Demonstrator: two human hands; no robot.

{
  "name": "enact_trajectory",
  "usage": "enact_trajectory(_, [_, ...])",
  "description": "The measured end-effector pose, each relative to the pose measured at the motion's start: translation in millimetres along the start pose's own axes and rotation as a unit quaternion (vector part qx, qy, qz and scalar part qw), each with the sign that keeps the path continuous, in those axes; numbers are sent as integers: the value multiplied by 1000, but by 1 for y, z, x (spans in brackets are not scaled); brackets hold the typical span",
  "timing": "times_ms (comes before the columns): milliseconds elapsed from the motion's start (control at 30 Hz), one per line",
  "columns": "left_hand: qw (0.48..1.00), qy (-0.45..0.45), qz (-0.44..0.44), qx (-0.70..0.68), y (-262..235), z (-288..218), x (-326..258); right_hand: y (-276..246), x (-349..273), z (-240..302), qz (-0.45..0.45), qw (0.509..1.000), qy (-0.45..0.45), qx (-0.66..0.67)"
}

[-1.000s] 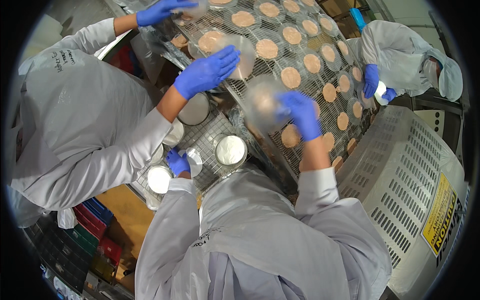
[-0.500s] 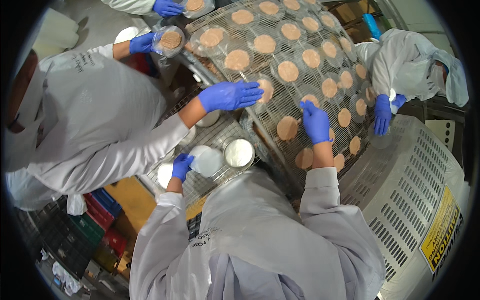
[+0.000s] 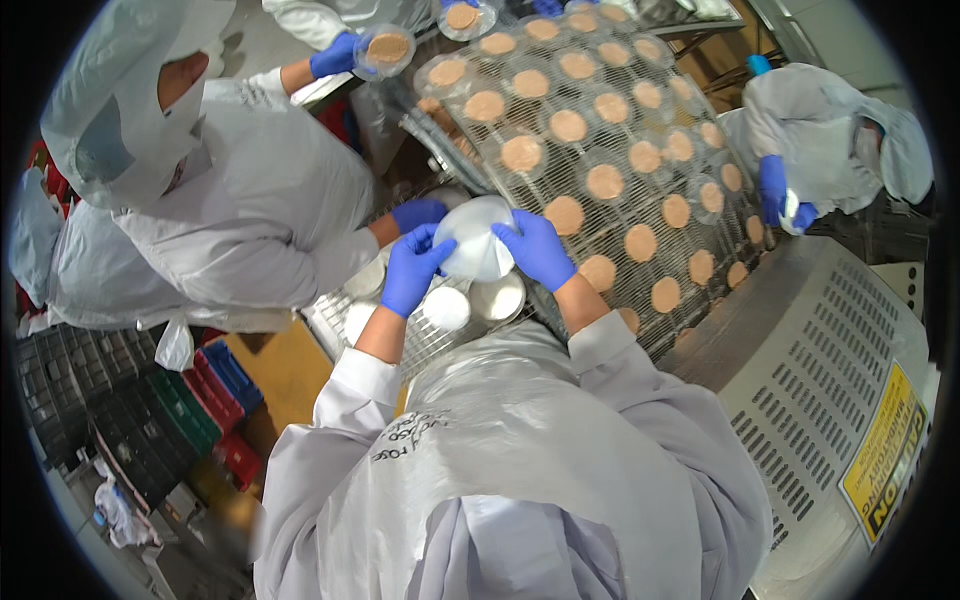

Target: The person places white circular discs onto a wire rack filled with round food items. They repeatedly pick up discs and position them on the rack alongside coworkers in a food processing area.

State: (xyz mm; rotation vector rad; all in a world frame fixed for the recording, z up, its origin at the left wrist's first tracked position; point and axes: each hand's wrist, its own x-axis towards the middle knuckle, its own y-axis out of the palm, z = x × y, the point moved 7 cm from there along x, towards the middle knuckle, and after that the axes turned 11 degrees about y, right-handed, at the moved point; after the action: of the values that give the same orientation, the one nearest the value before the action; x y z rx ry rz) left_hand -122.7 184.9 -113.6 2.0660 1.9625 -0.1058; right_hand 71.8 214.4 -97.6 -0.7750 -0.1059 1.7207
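Between my two gloved hands, a round translucent plastic sheet is held up over the wire rack. My left hand pinches its left edge, and my right hand pinches its right edge. Below the sheet, a metal-rimmed round container with white contents sits on the wire rack. Beside it is a white disc or stack of discs. To the right of my right hand, flat tan round patties lie on a wire mesh conveyor, many on clear round sheets.
A co-worker stands close at my left, one gloved hand beside my left hand. Another person leans in at the far right. A slotted metal cover stands at the right, and coloured crates at the lower left.
My right hand has left a patty on the conveyor and come to the sheet. My left hand has risen from the rack with it. The co-worker's near hand has drawn back from the conveyor.
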Motion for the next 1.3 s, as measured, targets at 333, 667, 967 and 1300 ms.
enact_trajectory(333, [993,-47,20,105,138,-22,-47,-369,-68,-109,-386,883,148,-222])
enact_trajectory(667, [1000,6,7,24,194,-2,10,-241,-78,-71,-160,970,51,175])
enact_trajectory(967, [997,46,-18,58,184,-3,3,-273,-46,-123,-239,924,-9,-298])
enact_trajectory(1300, [1000,11,-10,-18,172,24,-16,-300,-84,-168,-242,927,257,-127])
